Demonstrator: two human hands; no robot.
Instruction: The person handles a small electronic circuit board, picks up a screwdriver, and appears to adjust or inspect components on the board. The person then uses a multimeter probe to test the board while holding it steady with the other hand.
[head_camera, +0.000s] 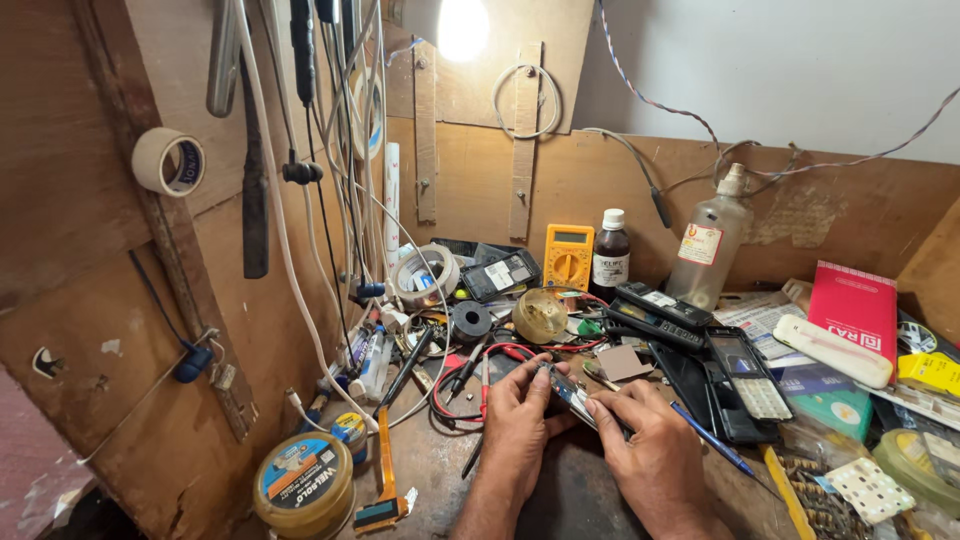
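Lower centre of frame: my left hand and right hand both pinch a small phone board by its ends, just above the bench. Best to grip edges only, keep it level, clear of the red probe leads upper left of it

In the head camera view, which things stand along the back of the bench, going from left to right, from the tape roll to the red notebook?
Clear tape roll → yellow multimeter → dark brown bottle with white cap → clear plastic bottle → red notebook.
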